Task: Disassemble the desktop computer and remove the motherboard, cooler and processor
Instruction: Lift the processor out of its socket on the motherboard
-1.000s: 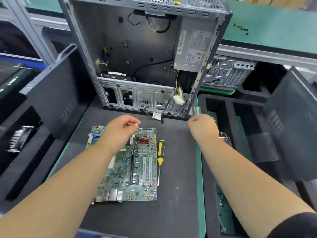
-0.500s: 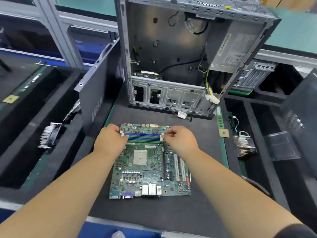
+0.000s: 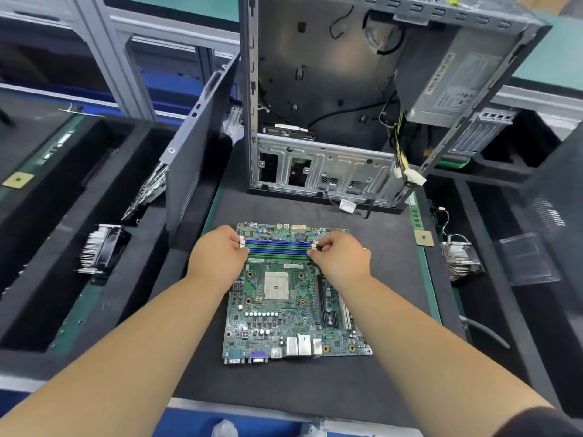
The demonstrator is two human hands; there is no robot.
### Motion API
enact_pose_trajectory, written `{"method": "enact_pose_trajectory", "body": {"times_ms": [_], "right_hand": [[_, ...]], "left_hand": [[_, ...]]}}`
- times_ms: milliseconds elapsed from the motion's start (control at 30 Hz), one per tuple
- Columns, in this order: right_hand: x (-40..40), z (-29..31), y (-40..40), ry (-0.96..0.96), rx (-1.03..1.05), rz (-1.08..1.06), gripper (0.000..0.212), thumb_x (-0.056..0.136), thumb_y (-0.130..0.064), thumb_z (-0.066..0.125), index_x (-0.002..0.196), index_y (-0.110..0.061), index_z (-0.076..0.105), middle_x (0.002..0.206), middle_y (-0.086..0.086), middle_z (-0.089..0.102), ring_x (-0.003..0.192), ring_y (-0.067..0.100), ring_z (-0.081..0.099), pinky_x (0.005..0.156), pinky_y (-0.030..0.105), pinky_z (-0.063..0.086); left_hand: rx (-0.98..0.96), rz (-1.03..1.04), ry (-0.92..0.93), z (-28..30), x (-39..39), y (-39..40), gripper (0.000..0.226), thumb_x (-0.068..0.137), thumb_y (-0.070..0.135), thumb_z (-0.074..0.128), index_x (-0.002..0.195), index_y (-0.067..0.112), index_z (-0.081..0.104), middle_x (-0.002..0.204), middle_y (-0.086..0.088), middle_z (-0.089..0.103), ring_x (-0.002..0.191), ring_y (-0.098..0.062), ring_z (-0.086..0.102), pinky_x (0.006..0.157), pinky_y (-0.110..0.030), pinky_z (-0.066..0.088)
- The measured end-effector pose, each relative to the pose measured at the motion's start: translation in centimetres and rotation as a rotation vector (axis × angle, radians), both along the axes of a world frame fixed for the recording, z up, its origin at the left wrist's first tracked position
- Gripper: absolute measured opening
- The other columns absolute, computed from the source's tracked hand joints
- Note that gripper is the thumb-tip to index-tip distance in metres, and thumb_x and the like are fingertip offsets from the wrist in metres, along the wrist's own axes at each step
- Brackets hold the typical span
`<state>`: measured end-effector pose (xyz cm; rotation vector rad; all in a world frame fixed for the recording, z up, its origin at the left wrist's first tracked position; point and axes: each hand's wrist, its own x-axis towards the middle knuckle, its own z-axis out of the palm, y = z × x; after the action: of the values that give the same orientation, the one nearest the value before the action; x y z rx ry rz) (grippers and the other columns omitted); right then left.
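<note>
Since half a second ago, our hands have hardly moved; both stay at the ends of the memory slots, and our view has come a little closer. One second ago they were up in the air, over the board and beside it.

Our left hand [image 3: 217, 255] curls its fingers at the white clips on the left end of the blue and green memory slots [image 3: 277, 249]. Our right hand [image 3: 342, 258] pinches the white clip on the right end with fingertips and thumb.

The green motherboard [image 3: 293, 313] lies flat on the dark mat [image 3: 388, 279] right in front of us. Its square white processor socket [image 3: 276, 286] sits in the middle, just below the slots. The plugs are on the edge nearest us.

The open computer case [image 3: 347, 99] stands upright behind the board, well apart from it. A gray power box [image 3: 448, 80] sits in its top right corner, with yellow wires hanging down.

A cooler [image 3: 462, 260] with metal fins lies in the black tray on the right. Another finned cooler [image 3: 101, 249] lies in the tray on the left. A small tan square chip [image 3: 423, 237] lies at the mat's right edge.
</note>
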<state>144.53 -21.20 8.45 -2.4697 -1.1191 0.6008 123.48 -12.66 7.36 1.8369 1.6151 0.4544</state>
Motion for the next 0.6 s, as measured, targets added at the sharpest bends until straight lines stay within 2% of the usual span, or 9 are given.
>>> {"method": "enact_pose_trajectory", "body": {"times_ms": [167,333,433,500,533,600], "right_hand": [[-0.1,-0.6,0.0,-0.023,0.05,-0.003,0.013,0.081,-0.028,0.067,0.073,-0.028,0.057,0.069,-0.01,0.063,0.071,0.012,0.058,0.085,0.032,0.027],[0.2,-0.2,0.0,-0.036,0.034,0.05,0.005,0.085,-0.029,0.066,0.082,-0.026,0.064,0.074,-0.01,0.063,0.079,0.015,0.06,0.086,0.032,0.028],[1.8,0.5,-0.9,0.011,0.082,0.058,0.014,0.093,-0.037,0.058,0.085,-0.032,0.068,0.083,-0.011,0.067,0.081,0.016,0.061,0.085,0.033,0.037],[3.5,0.9,-2.0,-0.016,0.113,-0.01,0.016,0.095,-0.039,0.055,0.096,-0.028,0.067,0.09,-0.005,0.066,0.08,0.02,0.061,0.073,0.03,0.044],[4.4,0.9,-2.6,-0.043,0.099,-0.06,0.017,0.094,-0.037,0.055,0.1,-0.025,0.065,0.092,-0.002,0.065,0.08,0.022,0.062,0.068,0.029,0.044],[5.8,0.9,-3.7,-0.09,-0.001,-0.147,0.02,0.093,-0.034,0.056,0.106,-0.02,0.059,0.099,0.003,0.062,0.085,0.028,0.062,0.067,0.031,0.044]], "left_hand": [[0.054,-0.076,0.019,-0.1,0.2,0.5,0.009,0.087,0.018,0.069,0.093,0.017,0.063,0.085,0.007,0.062,0.081,-0.015,0.059,0.07,-0.025,0.044],[0.05,-0.118,0.041,-0.2,0.1,0.9,0.009,0.086,0.019,0.068,0.093,0.017,0.062,0.086,0.006,0.062,0.084,-0.018,0.06,0.073,-0.028,0.048],[0.01,-0.107,0.038,-0.3,-0.3,1.3,0.017,0.086,0.031,0.07,0.095,0.022,0.059,0.086,0.01,0.06,0.084,-0.015,0.061,0.072,-0.027,0.045],[-0.023,-0.06,0.039,-0.4,-0.7,1.3,0.028,0.086,0.045,0.067,0.1,0.024,0.055,0.084,0.011,0.058,0.08,-0.012,0.058,0.069,-0.027,0.044],[-0.054,-0.032,0.034,-0.3,-0.8,1.2,0.032,0.087,0.049,0.064,0.103,0.023,0.054,0.08,0.014,0.057,0.075,-0.009,0.056,0.066,-0.027,0.041],[-0.101,-0.004,0.023,-0.6,-1.0,1.1,0.035,0.088,0.05,0.061,0.108,0.022,0.054,0.076,0.015,0.056,0.07,-0.005,0.052,0.06,-0.025,0.037]]}}
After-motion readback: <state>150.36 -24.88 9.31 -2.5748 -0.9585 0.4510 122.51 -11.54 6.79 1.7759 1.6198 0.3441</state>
